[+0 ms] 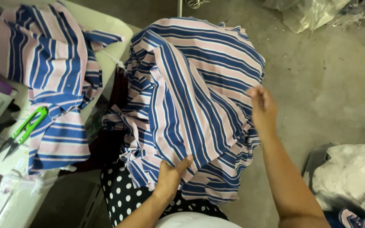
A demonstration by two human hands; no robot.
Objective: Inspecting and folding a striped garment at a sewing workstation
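Observation:
A bundle of pink, blue and white striped fabric (191, 97) is piled on my lap in the middle of the view. My left hand (170, 175) grips its lower edge, thumb on top of the cloth. My right hand (263, 110) rests on the right side of the pile, fingers curled into the folds. Below the cloth shows my black skirt with white dots (123, 194).
More of the same striped fabric (51, 71) lies over a white sewing table (106, 25) at the left, beside green thread snips (24, 131). A bag of white cloth (351, 177) sits on the concrete floor (330, 84) at the right; clear plastic bags (313, 12) lie at the top.

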